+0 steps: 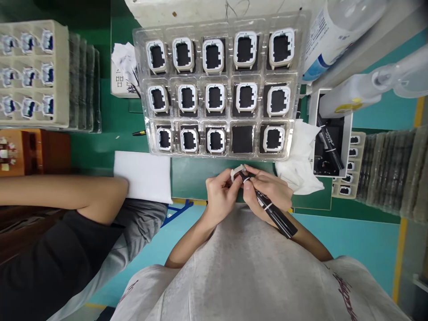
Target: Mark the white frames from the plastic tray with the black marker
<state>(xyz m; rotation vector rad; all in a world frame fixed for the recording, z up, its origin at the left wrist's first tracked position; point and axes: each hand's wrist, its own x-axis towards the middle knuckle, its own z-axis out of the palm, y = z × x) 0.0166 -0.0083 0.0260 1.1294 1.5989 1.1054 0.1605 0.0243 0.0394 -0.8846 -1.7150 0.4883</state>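
Note:
Between the fingers of my left hand (221, 195) is a small white frame (237, 171), held at the table's front edge. My right hand (272, 191) grips a black marker pen (276, 218), its tip against or very close to the frame. Fingers hide part of the frame, so I cannot tell whether the tip touches it. Just beyond my hands lies a clear plastic tray (227, 80) with rows of similar white frames on dark pads. One front-row pocket shows only its dark pad (243, 139).
A white box (347, 147) with another marker (331, 149), crumpled tissue (301, 156) and bottles (334, 35) stand right. At left are a white pad (143, 174), a beige tray (62, 76) of parts, stacked clear trays (87, 84) and a co-worker's arm (100, 196).

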